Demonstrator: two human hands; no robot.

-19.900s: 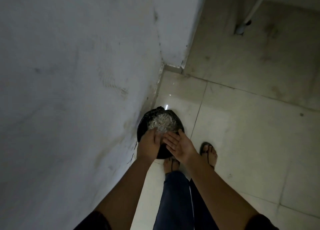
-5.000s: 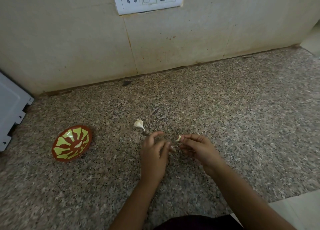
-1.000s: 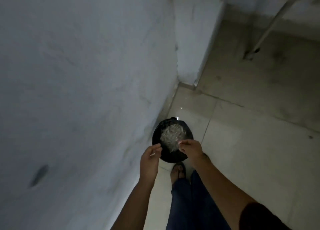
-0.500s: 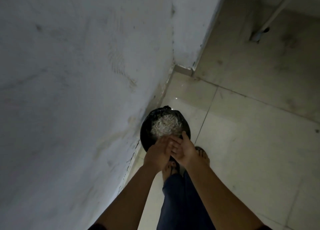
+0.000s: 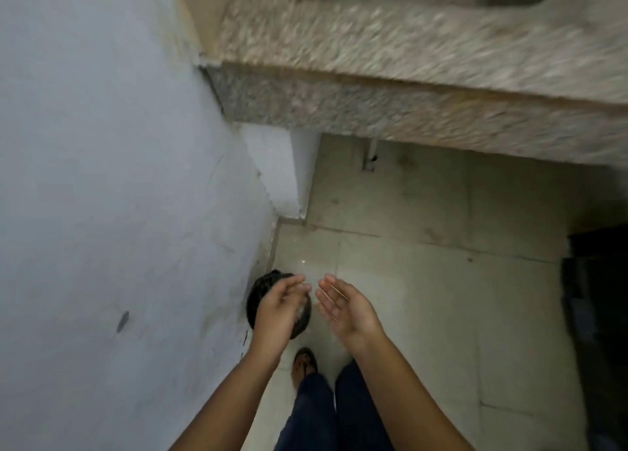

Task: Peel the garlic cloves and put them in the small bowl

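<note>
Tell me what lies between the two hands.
In the head view, nothing: the gap between left hand and right hand shows only floor and the bin below.

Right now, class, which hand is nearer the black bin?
Left. The left hand is over the bin, covering much of it; the right hand is off to its right, over the floor.

a small round black bin (image 5: pixel 257 296) stands upright on the pale floor tiles (image 5: pixel 424 314), close against the grey wall (image 5: pixel 119 212). a sliver of pale garlic skins (image 5: pixel 302 310) shows inside; the left hand (image 5: pixel 279 309) covers the rest.
</note>
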